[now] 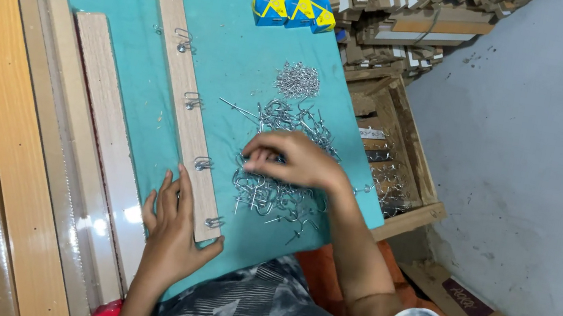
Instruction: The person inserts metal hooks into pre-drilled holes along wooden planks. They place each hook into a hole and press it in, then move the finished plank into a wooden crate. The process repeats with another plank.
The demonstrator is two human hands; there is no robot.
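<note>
Left hand (174,233) lies flat, fingers spread; right hand (291,158) curls, fingertips pinched.

A flat teal board worktop (250,75) carries a pale oak-grain wooden strip (182,106) and a heap of silvery metal hooks (281,158). Blue boxes with yellow triangles (294,12) sit at its far edge. An orange wood-grain plank (8,133) lies alongside.

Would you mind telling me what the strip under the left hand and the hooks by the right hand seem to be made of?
The strip looks like laminated board with a pale wood-grain face, though it may be solid wood. The hooks appear to be bright steel wire, silvery and shiny. The left hand presses the strip; the right hand picks among the hooks.
</note>
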